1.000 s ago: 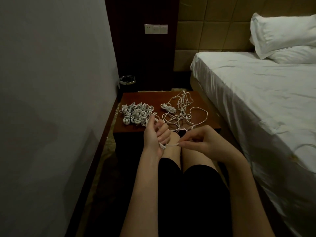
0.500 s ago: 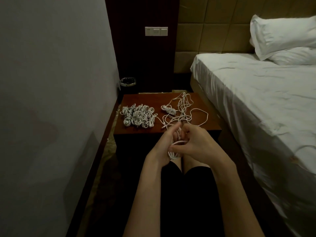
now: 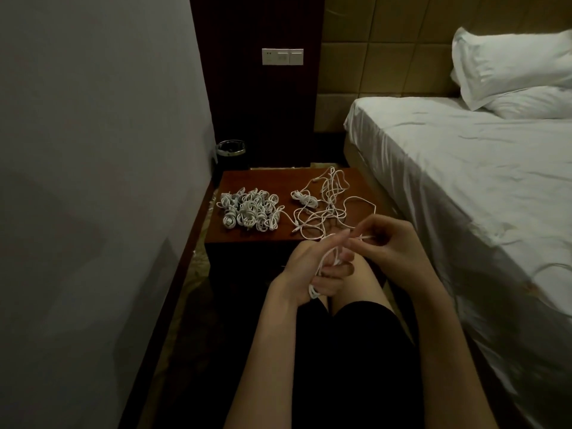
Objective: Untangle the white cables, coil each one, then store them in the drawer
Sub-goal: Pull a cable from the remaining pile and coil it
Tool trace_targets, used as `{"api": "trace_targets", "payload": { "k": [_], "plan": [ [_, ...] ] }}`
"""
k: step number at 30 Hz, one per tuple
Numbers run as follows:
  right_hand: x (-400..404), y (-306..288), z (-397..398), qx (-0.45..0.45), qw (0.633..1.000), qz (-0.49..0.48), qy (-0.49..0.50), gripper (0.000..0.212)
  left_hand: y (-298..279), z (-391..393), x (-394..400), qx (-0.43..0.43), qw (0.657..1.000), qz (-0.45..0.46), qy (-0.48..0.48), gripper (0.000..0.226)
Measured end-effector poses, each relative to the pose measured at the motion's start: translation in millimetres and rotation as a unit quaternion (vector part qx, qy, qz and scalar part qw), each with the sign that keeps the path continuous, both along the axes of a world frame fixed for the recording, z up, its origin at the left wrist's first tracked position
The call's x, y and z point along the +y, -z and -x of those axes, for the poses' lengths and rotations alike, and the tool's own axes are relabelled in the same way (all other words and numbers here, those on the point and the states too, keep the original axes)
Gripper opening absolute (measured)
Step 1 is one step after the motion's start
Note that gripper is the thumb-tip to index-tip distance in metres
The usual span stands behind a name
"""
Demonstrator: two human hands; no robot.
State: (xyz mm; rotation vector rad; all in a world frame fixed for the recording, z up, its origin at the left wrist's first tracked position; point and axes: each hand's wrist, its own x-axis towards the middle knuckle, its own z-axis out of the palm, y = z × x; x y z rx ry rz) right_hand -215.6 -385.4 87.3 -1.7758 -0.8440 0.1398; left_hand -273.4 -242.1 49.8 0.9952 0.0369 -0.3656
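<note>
no text, label, brand or number can be read anywhere in this dim view.

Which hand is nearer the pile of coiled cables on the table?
Left. The left hand sits below-right of the coiled pile; the right hand lies further right, past the loose tangle.

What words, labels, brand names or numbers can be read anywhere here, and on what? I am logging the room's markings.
None can be read.
Wall switch panel: small marks on its left part, too small and dim to tell as text.
White cables, coiled pile and loose tangle on the wooden nightstand: no print visible.
Pillows and bed sheet: plain, no lettering.
</note>
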Motion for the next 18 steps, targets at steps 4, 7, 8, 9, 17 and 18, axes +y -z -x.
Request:
{"api": "trace_targets", "payload": {
  "k": [4, 7, 8, 9, 17, 18],
  "plan": [
    [20.2, 11.1, 3.7, 0.037, 0.997, -0.051, 0.048, 0.013, -0.2, 3.4, -1.8, -0.030, 0.999, 0.013, -0.010, 0.028],
    [18.6, 14.7, 2.2, 0.133, 0.989, -0.062, 0.025, 0.008, 2.4, 6.9, 3.4, -0.043, 0.999, 0.015, -0.016, 0.041],
    [14.7, 14.7, 0.5, 0.163, 0.984, -0.069, 0.022, 0.006, 3.2, 7.5, 6.0, -0.054, 0.998, 0.029, -0.017, 0.040],
    [10.2, 14.9, -2.1, 0.182, 0.980, -0.077, 0.023, 0.006, 3.7, 7.8, 8.9, -0.066, 0.996, 0.050, -0.018, 0.038],
    [12.4, 8.9, -3.1, 0.071, 0.991, -0.062, 0.093, 0.001, 3.0, 3.4, 4.8, -0.096, 0.987, 0.014, -0.127, 0.035],
    [13.9, 10.0, -3.2, 0.063, 0.992, -0.059, 0.095, 0.003, 1.8, 2.8, 3.1, -0.106, 0.985, -0.002, -0.136, 0.034]
  ]
}}
